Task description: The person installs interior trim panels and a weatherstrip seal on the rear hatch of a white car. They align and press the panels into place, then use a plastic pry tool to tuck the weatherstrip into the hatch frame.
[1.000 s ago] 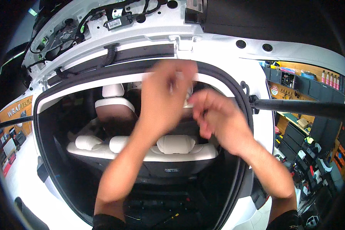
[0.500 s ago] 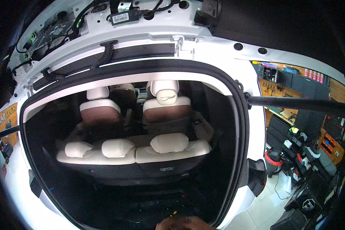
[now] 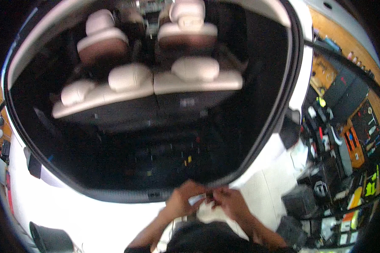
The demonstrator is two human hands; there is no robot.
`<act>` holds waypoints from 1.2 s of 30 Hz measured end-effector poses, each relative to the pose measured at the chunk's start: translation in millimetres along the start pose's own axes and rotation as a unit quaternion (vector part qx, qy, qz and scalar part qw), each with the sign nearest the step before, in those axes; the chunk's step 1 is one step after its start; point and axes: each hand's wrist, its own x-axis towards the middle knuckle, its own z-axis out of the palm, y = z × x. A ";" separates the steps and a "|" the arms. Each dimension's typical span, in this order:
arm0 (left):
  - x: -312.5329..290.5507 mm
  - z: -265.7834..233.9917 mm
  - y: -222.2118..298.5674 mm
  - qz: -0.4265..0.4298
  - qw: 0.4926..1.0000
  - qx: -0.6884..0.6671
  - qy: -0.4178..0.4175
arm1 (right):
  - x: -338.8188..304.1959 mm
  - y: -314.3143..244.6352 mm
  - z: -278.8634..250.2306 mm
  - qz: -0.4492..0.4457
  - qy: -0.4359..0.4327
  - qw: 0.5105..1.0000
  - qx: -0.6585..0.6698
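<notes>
The left hand (image 3: 182, 200) and right hand (image 3: 232, 201) meet with bent fingers at a small dark item (image 3: 209, 195), apparently brought together to steady something little; blur prevents telling which hand grips it. From there, two small yellow pieces (image 3: 188, 160) lie at eleven o'clock in the cargo bay (image 3: 114, 160), the rear seat (image 3: 145, 99) beyond. A dark bin (image 3: 52, 238) stands between eight and nine, presumably clear of the footing.

Looks like auto wkshp: white car (image 3: 264, 154) w/ open rear (tools (image 3: 372, 130) to RH side).
</notes>
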 end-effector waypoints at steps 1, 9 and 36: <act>-7.0 -5.3 15.6 0.006 0.999 -0.016 0.043 | -9.5 -6.4 9.8 -0.020 -0.007 1.000 0.002; -79.3 -41.1 105.4 0.019 0.995 -0.002 0.100 | -78.0 31.0 75.2 -0.129 -0.108 0.978 0.124; -393.5 -263.1 144.1 -0.200 0.957 0.045 0.205 | -131.8 147.7 436.3 -0.130 -0.270 0.950 -0.085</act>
